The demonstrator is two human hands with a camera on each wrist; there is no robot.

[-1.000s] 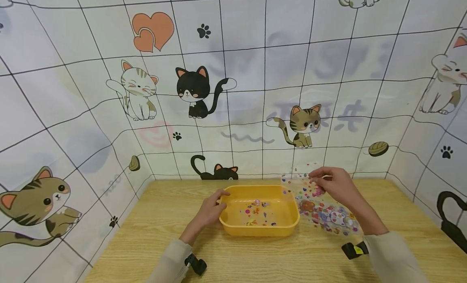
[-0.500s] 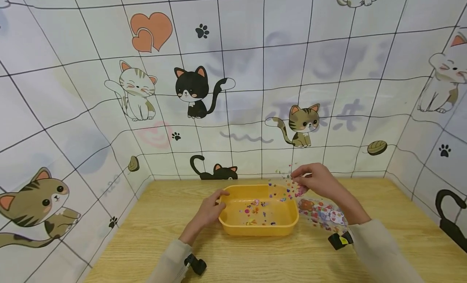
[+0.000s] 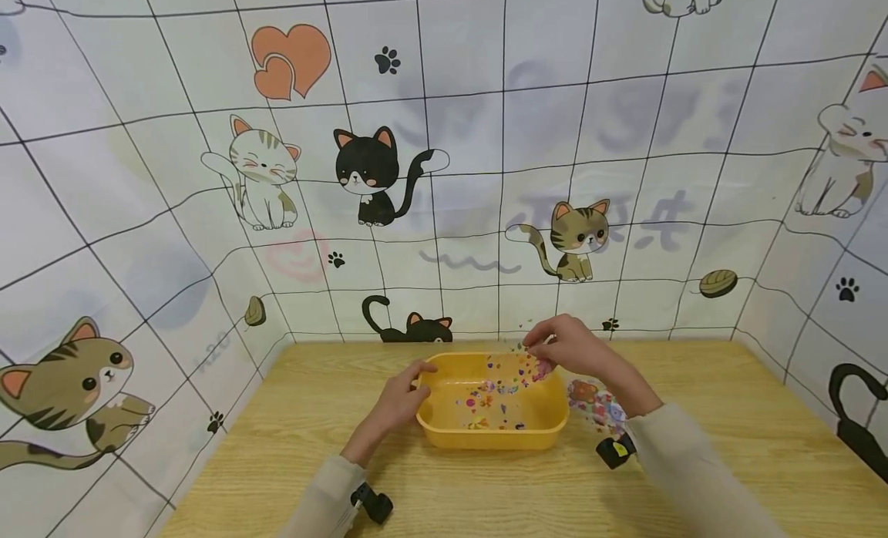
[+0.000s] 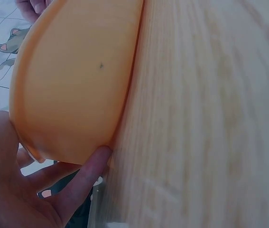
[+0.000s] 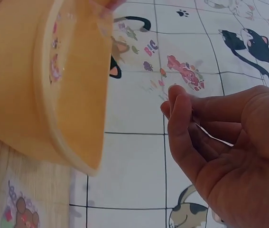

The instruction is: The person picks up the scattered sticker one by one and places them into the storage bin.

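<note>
The yellow plastic basin stands on the table with small colourful stickers lying in it. At its left end my left hand holds the rim; in the left wrist view the fingers of the left hand lie against the outer wall of the basin. My right hand is above the basin's back right corner, pinching a clear sticker sheet between thumb and fingers. In the right wrist view the sheet shows a pink bear sticker, and its far part hangs over the basin.
More sticker sheets, one with a brown bear, lie on the wooden table right of the basin, partly hidden by the right forearm. A cat-patterned cloth hangs behind and at both sides. Black wrist cameras sit near both cuffs.
My right hand has moved left with the sticker sheet, from beside the basin to above its back right corner. The left hand and the basin have stayed put.
</note>
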